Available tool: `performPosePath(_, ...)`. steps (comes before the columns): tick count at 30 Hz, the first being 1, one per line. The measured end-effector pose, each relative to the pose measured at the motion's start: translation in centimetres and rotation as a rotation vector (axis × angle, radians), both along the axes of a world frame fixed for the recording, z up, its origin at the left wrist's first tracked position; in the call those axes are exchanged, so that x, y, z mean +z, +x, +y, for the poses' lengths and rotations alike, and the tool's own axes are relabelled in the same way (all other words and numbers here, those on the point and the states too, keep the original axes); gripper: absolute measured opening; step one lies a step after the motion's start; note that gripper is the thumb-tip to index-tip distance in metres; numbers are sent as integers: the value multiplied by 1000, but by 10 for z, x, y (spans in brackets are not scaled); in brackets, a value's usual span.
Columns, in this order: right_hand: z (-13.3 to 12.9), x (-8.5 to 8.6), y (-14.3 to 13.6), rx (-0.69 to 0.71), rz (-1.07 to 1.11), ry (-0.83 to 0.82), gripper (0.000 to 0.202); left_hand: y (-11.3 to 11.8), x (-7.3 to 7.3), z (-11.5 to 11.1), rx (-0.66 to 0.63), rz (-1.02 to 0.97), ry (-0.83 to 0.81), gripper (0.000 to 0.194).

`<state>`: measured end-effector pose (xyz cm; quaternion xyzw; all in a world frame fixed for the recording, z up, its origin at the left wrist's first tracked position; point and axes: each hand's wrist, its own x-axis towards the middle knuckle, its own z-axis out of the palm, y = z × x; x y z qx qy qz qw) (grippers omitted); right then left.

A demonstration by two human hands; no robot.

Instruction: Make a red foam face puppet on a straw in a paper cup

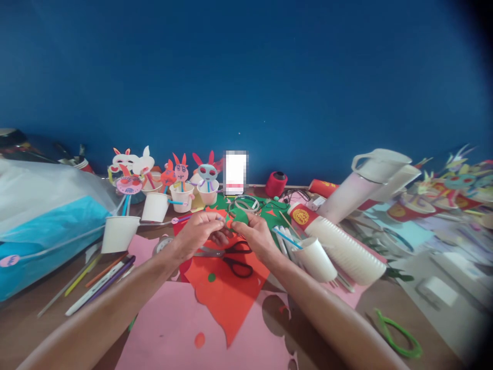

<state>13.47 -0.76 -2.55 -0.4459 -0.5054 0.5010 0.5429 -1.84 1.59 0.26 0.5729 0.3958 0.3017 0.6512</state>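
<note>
My left hand (202,231) and my right hand (254,234) are close together at mid-table, both with fingers pinched. Between my right fingers is a piece of green paper (239,216), with a small orange piece (228,224) by the fingertips. What my left fingertips pinch is too small to make out. Black-handled scissors (238,262) lie just below the hands, on orange paper (231,298). Under that is a large pink sheet (173,329) with cut-out edges. More green paper (279,218) lies behind the hands.
Paper cups with animal faces (155,206) stand back left, beside a blue-white bag (50,221). Stacked cups (342,249), an overturned-looking cup (316,259) and a white jug (358,180) are right. Pens (102,282) lie left; a green pipe cleaner (398,334) lies front right.
</note>
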Motion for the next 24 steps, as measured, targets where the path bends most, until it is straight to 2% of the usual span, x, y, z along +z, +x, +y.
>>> performPosePath(6, 0, -2, 0, -11, -37, 14, 16, 0, 1, 0, 1, 7, 7, 13)
performPosePath(14, -2, -3, 0, -13, -99, 26, 16, 1, 8, -3, 7, 152, 105, 15)
performPosePath(24, -4, -3, -1, 4, -87, 24, 16, -1, 4, -3, 14, 207, 178, 14)
